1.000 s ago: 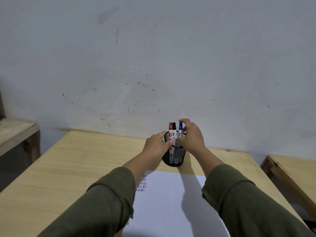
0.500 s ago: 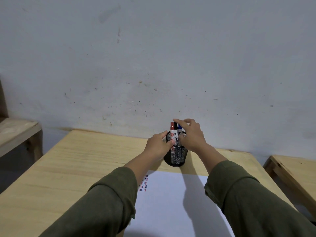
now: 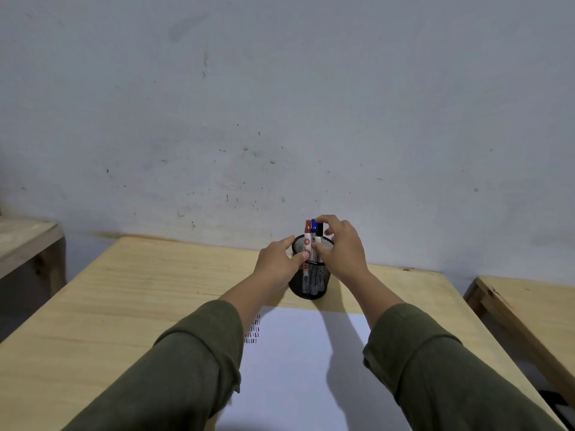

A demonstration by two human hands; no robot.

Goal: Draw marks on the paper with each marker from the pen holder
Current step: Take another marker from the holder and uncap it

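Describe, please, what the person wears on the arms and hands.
Both arms wear long olive-green sleeves of soft, plain cloth: the left sleeve and the right sleeve end short of the wrists with creased cuffs. The left hand and the right hand are bare: no gloves, rings or watch visible.

A black mesh pen holder [image 3: 311, 279] stands upright on the wood just beyond the white paper [image 3: 298, 368]. Three capped markers stand in it — red [image 3: 307, 233], blue [image 3: 313, 227], black [image 3: 319, 230]. Short coloured dashes [image 3: 253, 332] sit near the sheet's left edge.
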